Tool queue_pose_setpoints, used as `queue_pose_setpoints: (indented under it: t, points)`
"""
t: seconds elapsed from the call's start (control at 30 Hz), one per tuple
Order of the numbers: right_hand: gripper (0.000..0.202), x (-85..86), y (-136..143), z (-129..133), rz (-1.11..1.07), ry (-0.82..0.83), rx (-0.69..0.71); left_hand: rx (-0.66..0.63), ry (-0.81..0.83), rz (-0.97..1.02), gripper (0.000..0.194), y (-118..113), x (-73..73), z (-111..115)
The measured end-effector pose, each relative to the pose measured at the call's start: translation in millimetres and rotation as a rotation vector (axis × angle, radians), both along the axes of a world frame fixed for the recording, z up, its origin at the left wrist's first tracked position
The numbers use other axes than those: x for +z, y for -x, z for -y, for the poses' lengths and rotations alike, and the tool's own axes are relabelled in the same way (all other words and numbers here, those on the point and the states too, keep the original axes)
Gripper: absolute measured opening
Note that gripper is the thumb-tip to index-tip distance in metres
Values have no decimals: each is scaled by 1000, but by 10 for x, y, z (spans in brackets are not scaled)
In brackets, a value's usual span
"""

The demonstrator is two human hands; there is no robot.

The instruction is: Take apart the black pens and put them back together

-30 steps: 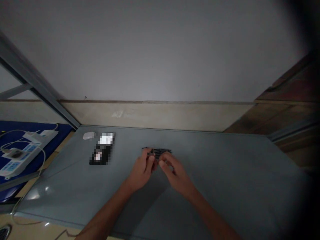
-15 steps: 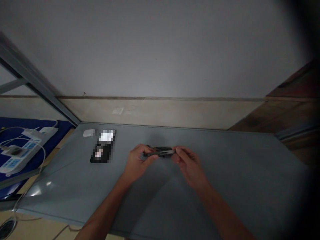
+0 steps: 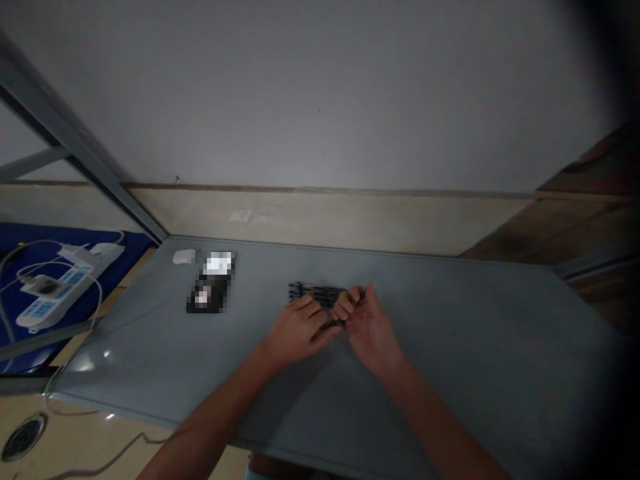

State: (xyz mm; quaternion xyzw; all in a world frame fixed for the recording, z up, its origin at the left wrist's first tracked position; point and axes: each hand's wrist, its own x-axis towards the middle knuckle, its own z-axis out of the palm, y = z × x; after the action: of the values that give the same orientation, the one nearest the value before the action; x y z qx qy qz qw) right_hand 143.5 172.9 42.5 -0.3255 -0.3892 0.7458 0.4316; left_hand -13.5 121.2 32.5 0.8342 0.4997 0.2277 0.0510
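Note:
Several thin dark rods [image 3: 315, 291], perhaps pens, lie side by side at the middle of the table, with small knobbed ends at the left. My left hand [image 3: 299, 331] is closed, thumb and fingers pinching a dark slender rod [image 3: 334, 324] just in front of the row. Curled fingers of my right hand [image 3: 371, 331] close on the same rod from the right, its palm partly turned up. The hands nearly touch and hide most of that rod and the right ends of the row.
A blurred-out black and white object [image 3: 211, 283] and a small white case [image 3: 185, 257] sit on the grey table [image 3: 475, 347] at the left. Beyond the table's left edge, a white power strip [image 3: 70, 287] with cables rests on a blue surface. A wall rises behind.
The dark rods held between both hands before now lie on the table behind them. My hands have come closer together, the left moving right and turning back-up. The view has shifted slightly.

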Motion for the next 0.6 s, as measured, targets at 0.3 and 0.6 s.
queue_pose_setpoints:
  t: [0.3,0.6]
  points:
    - [43,109,-214,-163,-50,-76,-76,905,-150,-101,39,334,97,-117]
    - [41,110,-214,-151,-110,4,-75,1183,-14,-264,60,621,69,-160]
